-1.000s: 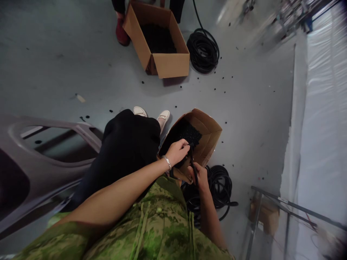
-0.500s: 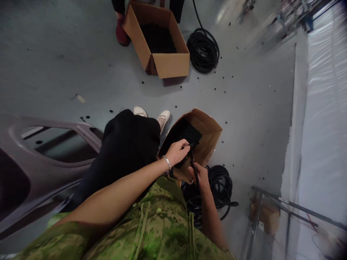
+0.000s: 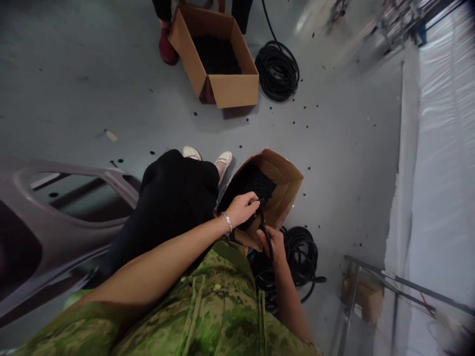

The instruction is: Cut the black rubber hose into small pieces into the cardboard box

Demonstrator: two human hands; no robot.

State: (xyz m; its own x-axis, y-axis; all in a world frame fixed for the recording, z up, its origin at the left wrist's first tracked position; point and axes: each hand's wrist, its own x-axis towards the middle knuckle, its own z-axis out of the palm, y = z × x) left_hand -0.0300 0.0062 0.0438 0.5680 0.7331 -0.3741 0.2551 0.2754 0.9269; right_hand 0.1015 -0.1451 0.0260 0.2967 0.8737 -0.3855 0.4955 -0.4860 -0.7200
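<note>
Over a cardboard box (image 3: 288, 174) between my legs and the hose coil, both my hands work close together. My left hand (image 3: 243, 208), with a silver bracelet at the wrist, pinches the end of a thin black hose (image 3: 261, 200); most of that hose is hidden. My right hand (image 3: 275, 242) grips dark-handled scissors (image 3: 267, 238), their blades pointing up at the hose by my left fingertips. Small black cut pieces (image 3: 262, 184) lie heaped inside the box. A coil of black hose (image 3: 305, 247) rests on the floor beside my right forearm.
Ahead stands a larger cardboard box (image 3: 234, 91) holding black pieces, with another person's red shoe (image 3: 167, 47) beside it. A second hose coil (image 3: 277, 71) lies to its right. A grey car body panel (image 3: 74, 222) is at left, a metal frame (image 3: 393, 282) at right. Black bits dot the floor.
The scissors' handles have shifted slightly in my right hand and show more of their loop. My left hand keeps its pinch in nearly the same place.
</note>
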